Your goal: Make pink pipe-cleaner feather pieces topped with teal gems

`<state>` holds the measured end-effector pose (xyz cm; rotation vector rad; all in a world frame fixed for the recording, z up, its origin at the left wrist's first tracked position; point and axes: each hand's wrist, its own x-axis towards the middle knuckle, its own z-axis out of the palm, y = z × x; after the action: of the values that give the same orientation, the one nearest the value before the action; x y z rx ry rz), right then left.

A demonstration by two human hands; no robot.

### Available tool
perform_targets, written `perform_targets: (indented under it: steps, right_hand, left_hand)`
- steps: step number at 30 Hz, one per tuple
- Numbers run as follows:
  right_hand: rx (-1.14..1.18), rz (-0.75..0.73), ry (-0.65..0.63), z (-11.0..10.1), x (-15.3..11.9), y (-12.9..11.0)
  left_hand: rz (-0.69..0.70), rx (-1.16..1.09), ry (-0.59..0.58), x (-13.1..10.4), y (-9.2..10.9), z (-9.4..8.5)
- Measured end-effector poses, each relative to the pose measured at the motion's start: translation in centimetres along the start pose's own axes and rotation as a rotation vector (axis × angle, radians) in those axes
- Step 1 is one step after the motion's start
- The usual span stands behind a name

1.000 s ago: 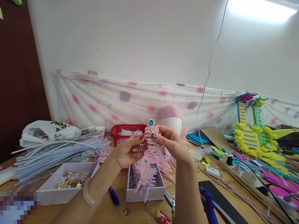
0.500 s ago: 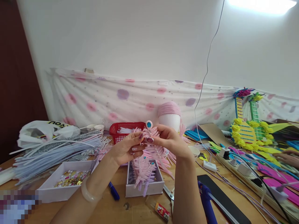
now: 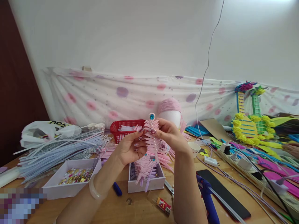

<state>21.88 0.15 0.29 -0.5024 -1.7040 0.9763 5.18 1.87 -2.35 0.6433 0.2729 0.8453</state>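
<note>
A pink feather-like piece (image 3: 153,143) with a line of pearl beads and a blue gem at its top stands upright between my hands. My left hand (image 3: 132,146) pinches its left edge, fingers closed. My right hand (image 3: 167,133) grips it from the right, thumb in front and the other fingers partly hidden behind. Below, a white box (image 3: 146,186) holds similar pink and lilac pieces with blue gems. Behind my right hand is a white head form (image 3: 170,118) with a pink wrapped cap (image 3: 169,105).
A white tray (image 3: 63,190) of gems, pipe cleaners (image 3: 58,152) and a red basket (image 3: 115,133) lie left. A lighter (image 3: 163,205), glue gun (image 3: 206,196), black phone (image 3: 226,193) and power strip (image 3: 247,177) lie right. Another person's hand (image 3: 291,148) shows at the right edge.
The pink piece is a little higher and turned so that its beaded length shows more. My hands have shifted slightly with it, and the view has moved a little.
</note>
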Motion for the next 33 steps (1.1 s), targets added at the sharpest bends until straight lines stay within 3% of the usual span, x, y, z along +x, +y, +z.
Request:
perform_targets:
  steps: [12, 20, 28, 33]
  right_hand:
    - [-0.002, 0.020, 0.072, 0.7, 0.5, 0.3]
    - [0.008, -0.004, 0.083, 0.1, 0.2, 0.1]
    - [0.052, -0.039, 0.063, 0.1, 0.0, 0.0]
    - [0.048, -0.005, 0.026, -0.1, -0.2, -0.1]
  left_hand:
    - [0.138, -0.205, 0.169, -0.5, -0.5, 1.2]
    - [0.074, -0.125, -0.090, -0.1, -0.4, 0.1]
    - [-0.039, -0.141, -0.115, 0.1, -0.4, -0.4]
    - [-0.143, 0.014, -0.185, 0.1, -0.3, -0.8]
